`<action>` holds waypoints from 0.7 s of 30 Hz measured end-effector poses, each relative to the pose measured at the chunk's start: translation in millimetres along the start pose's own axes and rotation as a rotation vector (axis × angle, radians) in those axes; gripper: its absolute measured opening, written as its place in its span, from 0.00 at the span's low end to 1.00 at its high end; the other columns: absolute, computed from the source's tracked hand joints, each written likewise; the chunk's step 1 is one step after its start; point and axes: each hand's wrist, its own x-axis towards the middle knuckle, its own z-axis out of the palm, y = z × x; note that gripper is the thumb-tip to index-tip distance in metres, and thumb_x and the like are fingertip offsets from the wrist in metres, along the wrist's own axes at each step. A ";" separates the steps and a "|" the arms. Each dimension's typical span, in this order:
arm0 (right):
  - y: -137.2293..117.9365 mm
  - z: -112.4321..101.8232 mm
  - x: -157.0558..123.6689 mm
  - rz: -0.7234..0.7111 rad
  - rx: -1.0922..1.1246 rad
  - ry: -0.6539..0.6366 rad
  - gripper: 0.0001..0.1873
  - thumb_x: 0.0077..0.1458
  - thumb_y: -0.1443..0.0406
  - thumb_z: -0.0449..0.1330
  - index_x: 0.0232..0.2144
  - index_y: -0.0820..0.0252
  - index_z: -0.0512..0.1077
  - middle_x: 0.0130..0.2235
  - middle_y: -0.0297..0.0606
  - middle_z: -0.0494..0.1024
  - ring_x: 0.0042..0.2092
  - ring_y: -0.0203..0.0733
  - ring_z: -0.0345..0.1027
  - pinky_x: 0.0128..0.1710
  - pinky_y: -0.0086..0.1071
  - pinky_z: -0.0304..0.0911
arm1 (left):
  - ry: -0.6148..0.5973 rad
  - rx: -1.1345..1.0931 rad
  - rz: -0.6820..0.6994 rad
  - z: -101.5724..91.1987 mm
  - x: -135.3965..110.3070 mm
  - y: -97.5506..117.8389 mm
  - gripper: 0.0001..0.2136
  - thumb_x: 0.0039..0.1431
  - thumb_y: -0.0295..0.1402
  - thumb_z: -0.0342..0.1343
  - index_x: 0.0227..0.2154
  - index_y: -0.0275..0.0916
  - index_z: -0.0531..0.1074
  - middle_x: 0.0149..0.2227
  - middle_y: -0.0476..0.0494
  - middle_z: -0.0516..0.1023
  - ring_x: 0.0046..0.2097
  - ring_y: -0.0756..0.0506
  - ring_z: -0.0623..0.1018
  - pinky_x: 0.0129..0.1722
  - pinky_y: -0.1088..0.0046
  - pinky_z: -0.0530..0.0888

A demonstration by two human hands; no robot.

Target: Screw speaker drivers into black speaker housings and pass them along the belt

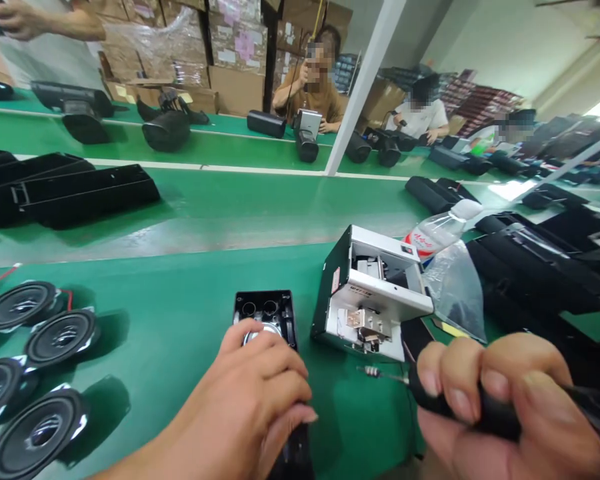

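Note:
In the head view, a narrow black speaker housing lies on the green bench with its open side up. A round speaker with a silvery rim shows partly inside, beneath my fingers. My left hand is curled over the housing and grips it, covering its middle. My right hand is wrapped round the black handle of an electric screwdriver. Its bit points left, just in front of a white-and-black screw feeder. The tip is apart from the housing.
Several loose round speakers lie on the left. Behind the feeder are a plastic bottle and a clear bag. Black housings sit at the left and right. Across the bench, people work near stacked cartons.

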 end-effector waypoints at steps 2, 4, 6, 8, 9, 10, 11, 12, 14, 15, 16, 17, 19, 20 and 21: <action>5.5 -3.0 13.9 -0.076 -0.130 0.082 0.18 0.65 0.64 0.64 0.24 0.57 0.65 0.23 0.26 0.58 0.21 0.32 0.55 0.24 0.32 0.63 | 0.028 -0.039 0.006 -6.4 28.1 -3.5 0.05 0.75 0.32 0.64 0.39 0.44 0.81 0.42 0.55 0.86 0.44 0.47 0.82 0.60 0.61 0.60; 12.7 -1.8 20.8 -0.131 -0.180 0.098 0.15 0.65 0.65 0.65 0.27 0.57 0.67 0.24 0.26 0.61 0.22 0.34 0.59 0.27 0.34 0.65 | 0.057 -0.038 0.019 -4.9 62.0 -7.4 0.04 0.75 0.32 0.65 0.40 0.43 0.82 0.42 0.53 0.87 0.46 0.45 0.82 0.60 0.58 0.62; 19.7 1.9 20.6 -0.173 -0.208 0.108 0.04 0.67 0.69 0.64 0.41 0.56 0.73 0.26 0.25 0.67 0.24 0.36 0.62 0.31 0.37 0.68 | 0.102 -0.010 0.036 3.0 95.2 -11.3 0.03 0.73 0.31 0.66 0.40 0.43 0.84 0.43 0.51 0.87 0.48 0.42 0.82 0.59 0.56 0.64; 24.7 5.9 17.2 -0.195 -0.234 0.106 0.24 0.68 0.71 0.65 0.61 0.50 0.65 0.29 0.22 0.71 0.25 0.38 0.64 0.33 0.39 0.69 | 0.131 0.020 0.018 12.8 120.0 -14.3 0.07 0.71 0.32 0.69 0.49 0.42 0.84 0.49 0.47 0.87 0.52 0.39 0.82 0.60 0.53 0.67; 26.1 7.4 15.7 -0.194 -0.247 0.104 0.31 0.69 0.71 0.66 0.66 0.48 0.59 0.30 0.21 0.73 0.25 0.39 0.65 0.33 0.40 0.69 | 0.125 0.030 -0.007 16.6 127.4 -15.1 0.13 0.70 0.32 0.70 0.55 0.41 0.82 0.53 0.44 0.86 0.55 0.37 0.81 0.61 0.52 0.68; 26.7 8.6 14.7 -0.179 -0.257 0.093 0.34 0.69 0.70 0.66 0.68 0.48 0.56 0.30 0.21 0.73 0.25 0.40 0.65 0.33 0.40 0.69 | 0.110 0.041 -0.039 19.0 130.7 -15.6 0.20 0.69 0.33 0.71 0.61 0.39 0.79 0.57 0.40 0.83 0.59 0.35 0.79 0.62 0.50 0.70; 26.6 9.4 14.4 -0.155 -0.260 0.081 0.33 0.69 0.69 0.67 0.67 0.48 0.56 0.30 0.22 0.73 0.26 0.40 0.66 0.33 0.40 0.68 | 0.092 0.057 -0.068 19.4 129.9 -15.8 0.24 0.69 0.33 0.71 0.65 0.38 0.76 0.62 0.36 0.81 0.62 0.33 0.78 0.64 0.47 0.70; 25.8 10.0 14.5 -0.137 -0.258 0.077 0.31 0.69 0.69 0.67 0.66 0.49 0.58 0.30 0.22 0.73 0.26 0.40 0.66 0.32 0.40 0.68 | 0.074 0.077 -0.090 17.8 125.0 -16.0 0.25 0.69 0.33 0.70 0.66 0.37 0.75 0.65 0.33 0.78 0.65 0.31 0.76 0.66 0.45 0.70; 22.0 10.8 14.8 -0.072 -0.237 0.036 0.30 0.69 0.68 0.68 0.66 0.48 0.60 0.29 0.23 0.73 0.25 0.39 0.66 0.30 0.38 0.68 | 0.045 0.119 -0.112 9.4 104.0 -17.3 0.20 0.71 0.32 0.66 0.63 0.38 0.78 0.67 0.31 0.75 0.69 0.29 0.73 0.68 0.40 0.69; 19.2 11.0 14.2 -0.011 -0.211 -0.004 0.30 0.69 0.68 0.68 0.66 0.48 0.61 0.28 0.23 0.73 0.24 0.38 0.65 0.28 0.36 0.68 | 0.032 0.135 -0.121 3.5 89.0 -18.7 0.17 0.72 0.31 0.65 0.62 0.40 0.79 0.67 0.31 0.75 0.70 0.28 0.72 0.69 0.37 0.69; 15.8 11.0 12.7 0.067 -0.172 -0.050 0.31 0.68 0.68 0.68 0.66 0.47 0.62 0.28 0.23 0.72 0.23 0.37 0.65 0.25 0.34 0.68 | 0.023 0.145 -0.138 -2.7 71.9 -20.4 0.15 0.73 0.32 0.63 0.60 0.41 0.80 0.66 0.31 0.76 0.71 0.28 0.71 0.68 0.35 0.69; 12.2 10.6 10.2 0.146 -0.125 -0.087 0.31 0.68 0.68 0.68 0.67 0.46 0.63 0.27 0.22 0.71 0.22 0.36 0.64 0.23 0.32 0.67 | 0.023 0.147 -0.167 -8.5 53.4 -22.4 0.14 0.74 0.33 0.62 0.59 0.43 0.80 0.66 0.32 0.76 0.71 0.28 0.71 0.68 0.33 0.69; 5.0 7.8 2.9 0.273 -0.021 -0.129 0.33 0.68 0.71 0.66 0.68 0.41 0.63 0.26 0.21 0.69 0.20 0.35 0.62 0.20 0.30 0.66 | 0.045 0.130 -0.258 -16.5 15.5 -25.9 0.15 0.75 0.38 0.60 0.61 0.49 0.79 0.67 0.35 0.75 0.73 0.27 0.70 0.67 0.30 0.70; 2.3 5.3 -1.5 0.292 0.034 -0.144 0.33 0.69 0.72 0.64 0.67 0.37 0.64 0.26 0.22 0.69 0.19 0.34 0.61 0.20 0.29 0.66 | 0.061 0.105 -0.320 -18.1 -2.4 -27.0 0.17 0.75 0.41 0.60 0.63 0.53 0.77 0.70 0.37 0.73 0.74 0.27 0.68 0.67 0.29 0.71; 0.5 2.1 -5.9 0.283 0.092 -0.173 0.30 0.70 0.73 0.62 0.65 0.35 0.67 0.26 0.22 0.69 0.19 0.34 0.61 0.20 0.29 0.67 | 0.076 0.068 -0.388 -18.1 -18.7 -27.5 0.18 0.76 0.43 0.60 0.65 0.57 0.75 0.73 0.40 0.69 0.75 0.27 0.66 0.68 0.29 0.70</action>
